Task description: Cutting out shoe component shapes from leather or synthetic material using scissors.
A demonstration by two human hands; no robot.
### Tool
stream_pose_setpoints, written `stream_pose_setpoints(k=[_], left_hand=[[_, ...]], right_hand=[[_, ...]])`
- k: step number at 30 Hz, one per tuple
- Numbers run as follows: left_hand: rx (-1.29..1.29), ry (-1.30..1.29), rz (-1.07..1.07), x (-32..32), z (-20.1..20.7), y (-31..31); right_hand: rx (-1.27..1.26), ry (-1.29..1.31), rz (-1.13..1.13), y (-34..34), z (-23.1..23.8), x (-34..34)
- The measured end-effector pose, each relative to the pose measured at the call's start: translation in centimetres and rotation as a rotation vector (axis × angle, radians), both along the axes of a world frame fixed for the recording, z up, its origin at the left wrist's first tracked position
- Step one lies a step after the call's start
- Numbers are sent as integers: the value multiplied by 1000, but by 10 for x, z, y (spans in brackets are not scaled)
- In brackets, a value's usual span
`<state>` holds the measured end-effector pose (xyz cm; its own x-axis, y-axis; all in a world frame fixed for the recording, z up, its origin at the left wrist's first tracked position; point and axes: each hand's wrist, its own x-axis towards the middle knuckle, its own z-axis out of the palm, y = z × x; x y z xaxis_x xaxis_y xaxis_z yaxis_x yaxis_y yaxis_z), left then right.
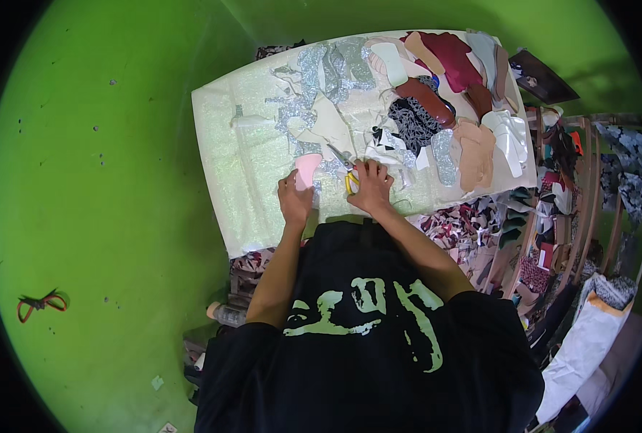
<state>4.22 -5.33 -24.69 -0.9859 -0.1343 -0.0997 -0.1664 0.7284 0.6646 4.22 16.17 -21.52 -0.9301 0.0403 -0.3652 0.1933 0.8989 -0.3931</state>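
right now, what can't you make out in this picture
All in the head view:
Pink piece: its lower end, covered by the left hand.
Scissors: whether they are gripped; the right hand's own fingers hide the contact.
Bottle: its right end, behind the left arm.
Grey-blue sheets: right side, cut off by the dark rim.

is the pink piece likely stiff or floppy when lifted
The pink piece looks thin and small, so it's probably light. Its visible part appears flat and uncreased, suggesting some stiffness, and rolling seems unlikely.
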Motion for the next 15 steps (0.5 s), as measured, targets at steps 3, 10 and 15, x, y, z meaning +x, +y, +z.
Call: stream_pose_setpoints(k=[3, 10, 15], left_hand=[[35, -41, 75, -13, -8, -17], [45, -3, 68, -31, 2, -11], [108, 118, -169, -49, 2, 13]], right_hand=[[70, 20, -40, -10, 4, -2], [118, -84, -59, -7, 19, -9], [58, -52, -208, 16, 39, -28]])
